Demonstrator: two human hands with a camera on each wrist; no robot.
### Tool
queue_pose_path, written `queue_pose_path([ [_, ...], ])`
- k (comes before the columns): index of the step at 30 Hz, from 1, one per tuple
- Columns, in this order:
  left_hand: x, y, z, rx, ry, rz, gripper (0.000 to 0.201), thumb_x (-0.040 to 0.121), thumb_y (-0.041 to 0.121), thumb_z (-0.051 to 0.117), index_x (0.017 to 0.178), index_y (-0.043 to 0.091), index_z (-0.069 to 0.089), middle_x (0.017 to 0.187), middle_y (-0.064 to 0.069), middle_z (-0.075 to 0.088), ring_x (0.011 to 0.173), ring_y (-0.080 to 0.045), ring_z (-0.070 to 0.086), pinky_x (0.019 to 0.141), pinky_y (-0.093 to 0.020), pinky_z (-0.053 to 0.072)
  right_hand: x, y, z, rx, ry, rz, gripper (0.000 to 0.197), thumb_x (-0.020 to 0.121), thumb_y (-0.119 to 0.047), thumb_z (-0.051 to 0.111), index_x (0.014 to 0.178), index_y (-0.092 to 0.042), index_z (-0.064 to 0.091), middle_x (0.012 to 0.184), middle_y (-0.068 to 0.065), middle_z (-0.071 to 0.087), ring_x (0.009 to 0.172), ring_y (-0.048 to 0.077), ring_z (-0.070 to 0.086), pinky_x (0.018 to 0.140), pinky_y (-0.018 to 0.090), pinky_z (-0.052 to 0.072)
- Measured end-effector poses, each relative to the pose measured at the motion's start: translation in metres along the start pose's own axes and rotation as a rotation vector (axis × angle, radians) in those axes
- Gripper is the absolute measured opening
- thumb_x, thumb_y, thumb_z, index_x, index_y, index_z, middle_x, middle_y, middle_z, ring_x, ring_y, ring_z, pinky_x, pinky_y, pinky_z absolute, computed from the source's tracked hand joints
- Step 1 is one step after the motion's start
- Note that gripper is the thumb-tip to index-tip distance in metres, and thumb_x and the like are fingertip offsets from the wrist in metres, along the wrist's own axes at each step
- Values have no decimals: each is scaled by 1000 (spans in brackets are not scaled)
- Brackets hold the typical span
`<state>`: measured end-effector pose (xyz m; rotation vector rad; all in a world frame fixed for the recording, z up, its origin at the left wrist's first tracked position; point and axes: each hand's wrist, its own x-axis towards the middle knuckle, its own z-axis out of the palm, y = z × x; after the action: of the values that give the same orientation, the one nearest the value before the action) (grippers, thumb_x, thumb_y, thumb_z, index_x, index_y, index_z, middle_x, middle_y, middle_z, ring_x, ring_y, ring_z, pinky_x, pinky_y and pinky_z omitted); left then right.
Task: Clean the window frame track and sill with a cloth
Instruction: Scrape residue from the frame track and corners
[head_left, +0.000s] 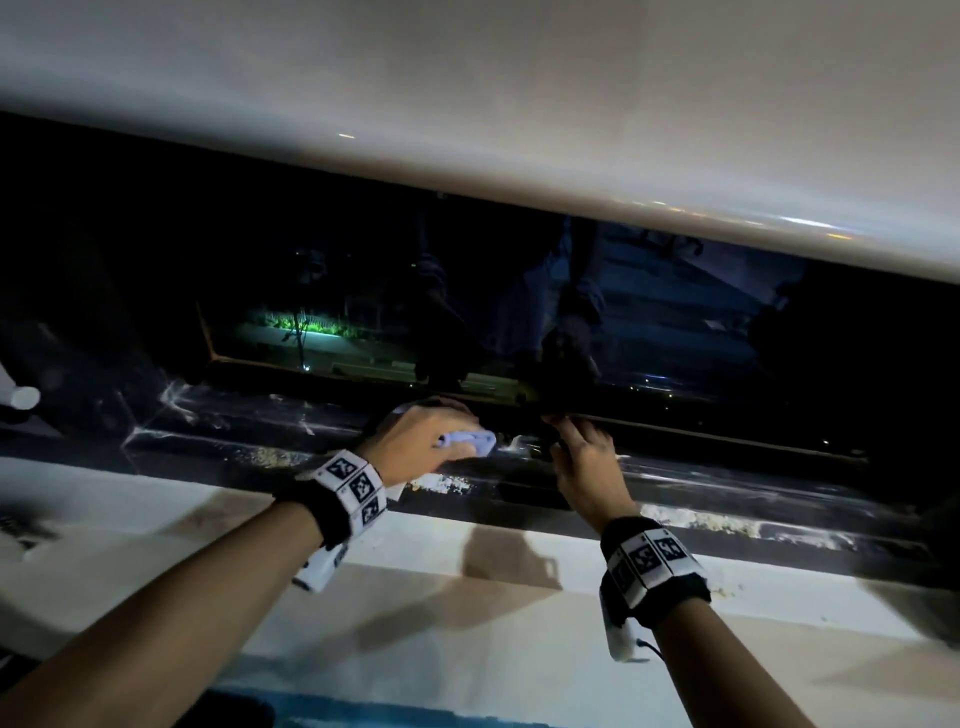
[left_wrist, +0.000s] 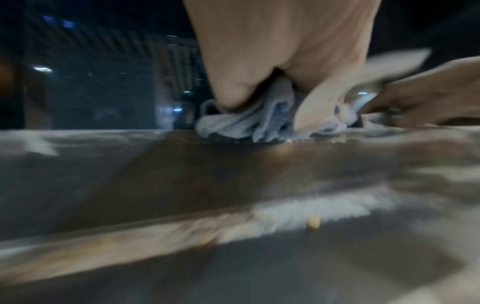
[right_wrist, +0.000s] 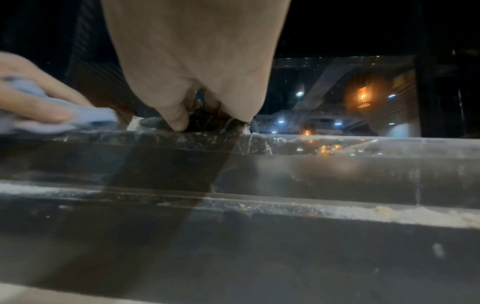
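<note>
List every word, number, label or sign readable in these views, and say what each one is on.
No readable text in any view.
Left wristband: black-and-white square marker patterns only, no letters or digits.
Right wristband: the same kind of marker patterns, no text.
Cloth, window track and sill: no print or label visible.
Lights beyond the glass: too blurred to read.

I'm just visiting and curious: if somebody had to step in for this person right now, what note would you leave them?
Left hand: grips the blue cloth, pressing it on the dark window track.
Right hand: holds nothing, fingertips resting on the track's inner edge beside the cloth.
Done: cannot tell how much has been wiped.
Left: pale crumbly dirt along the front rail to the right, more under the left wrist, and the light sill in front.
</note>
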<state>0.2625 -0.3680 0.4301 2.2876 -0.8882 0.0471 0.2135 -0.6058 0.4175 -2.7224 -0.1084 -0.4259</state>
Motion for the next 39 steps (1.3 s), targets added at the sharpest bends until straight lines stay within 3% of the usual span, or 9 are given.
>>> queue_pose_path([
  [5, 28, -3, 14, 167, 167, -2, 48, 93, 55, 40, 96, 20, 73, 98, 4, 72, 94, -12, 65, 79, -31, 52, -1, 0, 2, -1, 27, -26, 44, 79, -13, 46, 121, -15, 57, 112, 15, 61, 102, 35, 55, 88, 42, 41],
  [9, 22, 23, 24, 248, 216, -47, 35, 91, 51, 46, 97, 28, 71, 99, 8, 69, 93, -11, 62, 77, -21, 45, -1, -4, 2, -11, 44, -22, 43, 78, -16, 41, 118, -14, 59, 107, 16, 61, 98, 37, 56, 85, 44, 42],
  [15, -2, 23, 34, 47, 16, -78, 33, 91, 19, 58, 124, 18, 61, 132, -2, 56, 128, -22, 44, 109, -33, 29, -2, -5, 0, 11, -2, -1, 45, 76, -12, 44, 118, -12, 59, 111, 18, 62, 102, 39, 56, 89, 44, 41],
  [19, -15, 15, 13, -120, -110, -123, 33, 86, 15, 64, 118, 15, 63, 127, -4, 59, 115, -18, 54, 98, -31, 39, 3, -7, -16, 95, -5, -5, 43, 79, -5, 47, 119, -13, 60, 117, 19, 59, 102, 40, 57, 92, 45, 45],
  [24, -33, 5, -18, -136, -15, -70, 25, 85, 14, 66, 109, 19, 70, 111, 8, 62, 105, 0, 54, 86, -11, 43, 6, -35, -29, 262, 125, -53, 34, 82, 1, 55, 111, -12, 64, 109, 13, 61, 93, 28, 61, 86, 26, 45],
  [27, -37, 11, -34, -234, 172, -59, 32, 86, 9, 64, 118, 9, 62, 113, -1, 63, 98, -2, 57, 78, -3, 40, 9, -72, -18, 394, 17, -38, 26, 92, -21, 54, 117, -16, 58, 111, 8, 64, 101, 22, 61, 89, 32, 48],
  [31, -32, 23, -37, -274, 344, -75, 51, 79, -7, 57, 124, 15, 52, 114, 0, 59, 98, -11, 58, 76, -13, 46, 13, -134, -1, 757, -240, 97, 29, 95, -40, 45, 122, -28, 45, 103, -17, 61, 89, -6, 58, 76, 3, 40],
  [35, -40, 9, -47, -341, 277, -121, 78, 74, -9, 58, 138, 29, 35, 129, 2, 49, 108, -6, 51, 88, -18, 46, 37, -165, 24, 921, -124, 207, 25, 83, -22, 57, 107, -28, 58, 96, 0, 68, 92, 16, 66, 84, 42, 54],
  [39, -65, -24, -71, -254, 238, -47, 76, 79, 21, 72, 142, 27, 30, 140, 9, 39, 125, 2, 36, 98, -4, 29, 59, -172, 36, 1020, -59, 259, 27, 81, 6, 52, 101, -10, 62, 94, 7, 69, 90, 23, 66, 81, 38, 52],
])
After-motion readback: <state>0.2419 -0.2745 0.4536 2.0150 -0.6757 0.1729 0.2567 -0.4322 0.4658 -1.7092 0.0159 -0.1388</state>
